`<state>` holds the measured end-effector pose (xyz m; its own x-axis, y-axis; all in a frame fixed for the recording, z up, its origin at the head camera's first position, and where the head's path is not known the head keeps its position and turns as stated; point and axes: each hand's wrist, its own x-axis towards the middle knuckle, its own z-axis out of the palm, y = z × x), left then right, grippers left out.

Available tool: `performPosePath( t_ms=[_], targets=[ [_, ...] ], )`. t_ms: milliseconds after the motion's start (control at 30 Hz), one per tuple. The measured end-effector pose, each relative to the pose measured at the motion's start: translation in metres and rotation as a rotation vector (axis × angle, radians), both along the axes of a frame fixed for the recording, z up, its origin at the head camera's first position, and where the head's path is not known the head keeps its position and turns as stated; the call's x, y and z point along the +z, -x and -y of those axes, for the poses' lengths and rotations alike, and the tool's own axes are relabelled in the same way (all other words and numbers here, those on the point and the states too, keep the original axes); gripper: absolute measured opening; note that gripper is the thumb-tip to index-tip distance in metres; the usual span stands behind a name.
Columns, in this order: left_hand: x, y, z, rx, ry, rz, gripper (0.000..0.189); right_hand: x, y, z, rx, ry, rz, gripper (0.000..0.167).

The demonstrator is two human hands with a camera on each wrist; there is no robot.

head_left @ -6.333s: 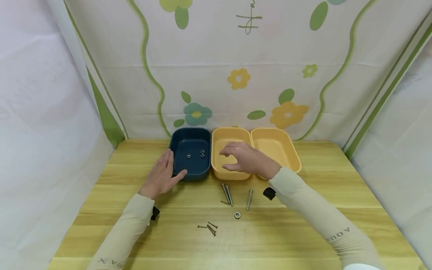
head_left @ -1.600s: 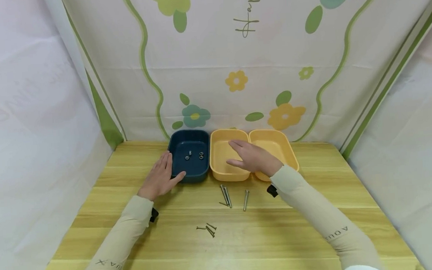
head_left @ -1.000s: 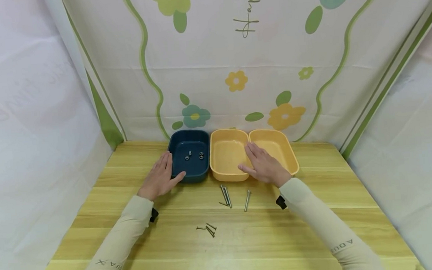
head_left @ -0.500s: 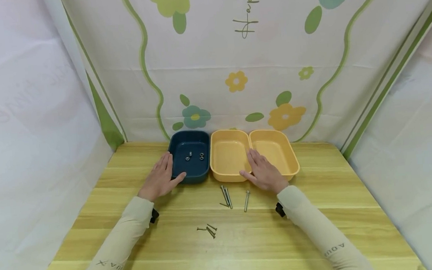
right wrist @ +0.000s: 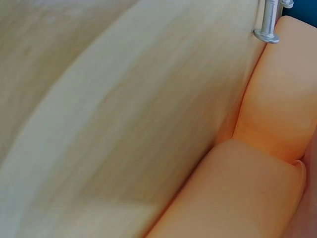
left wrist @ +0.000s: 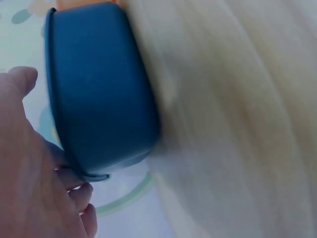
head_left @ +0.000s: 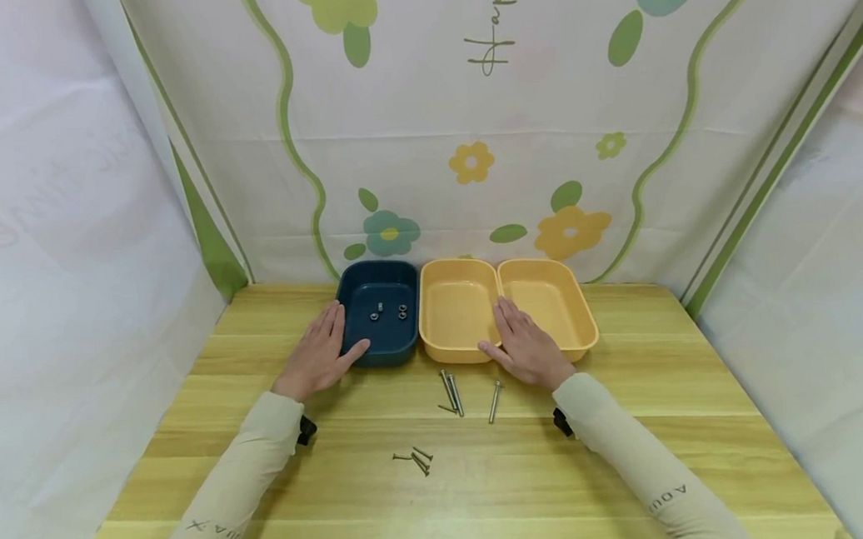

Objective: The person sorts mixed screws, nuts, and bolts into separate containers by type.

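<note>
With fingers straight and clamped on nothing, the left hand [head_left: 317,357] touches the navy rectangular plastic tray [head_left: 393,336] just to its right, long axis running forward; the right hand [head_left: 529,348] rests where two yellow rectangular plastic trays [head_left: 457,311] meet.

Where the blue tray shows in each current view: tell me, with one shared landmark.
Head: blue tray, just left of and below centre.
Left wrist: blue tray, large, upper left.
Right wrist: blue tray, a sliver at the top right corner.
Landmark: the table, in all three.
</note>
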<state>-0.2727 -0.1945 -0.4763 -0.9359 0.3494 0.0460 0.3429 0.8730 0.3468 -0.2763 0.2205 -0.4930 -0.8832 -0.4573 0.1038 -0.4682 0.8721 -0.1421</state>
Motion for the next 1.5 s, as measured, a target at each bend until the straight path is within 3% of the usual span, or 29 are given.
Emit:
performPosePath(
  t_ms=[133,333,467,567,767,967,1267,1500],
  targets=[
    [0.011,-0.007,-0.001,-0.038,-0.001,-0.022,0.096,-0.001,-0.001,0.0,0.001,0.002,0.002,0.087],
    [0.032,-0.032,-0.008,-0.146,0.012,-0.089,0.094,-0.002,-0.001,-0.002,-0.002,-0.001,-0.012,0.087],
    [0.039,-0.051,-0.014,-0.241,0.041,-0.192,0.087,-0.002,0.0,-0.003,-0.004,-0.005,-0.002,0.088],
    [0.04,-0.065,-0.02,-0.305,0.043,-0.219,0.079,-0.002,0.0,-0.003,-0.003,0.001,0.002,0.089],
    [0.029,-0.089,-0.034,-0.419,0.022,-0.097,0.07,-0.001,-0.001,-0.002,-0.006,0.007,0.002,0.088],
    [0.009,-0.101,-0.046,-0.492,0.016,0.015,0.06,-0.002,-0.001,-0.004,-0.011,-0.003,0.002,0.088],
    [-0.011,-0.099,-0.056,-0.515,-0.019,0.097,0.027,-0.001,0.001,-0.003,-0.004,-0.001,-0.01,0.087],
    [-0.015,-0.094,-0.062,-0.556,-0.055,0.122,0.016,-0.003,0.003,-0.003,0.0,-0.01,-0.019,0.087]
  ],
)
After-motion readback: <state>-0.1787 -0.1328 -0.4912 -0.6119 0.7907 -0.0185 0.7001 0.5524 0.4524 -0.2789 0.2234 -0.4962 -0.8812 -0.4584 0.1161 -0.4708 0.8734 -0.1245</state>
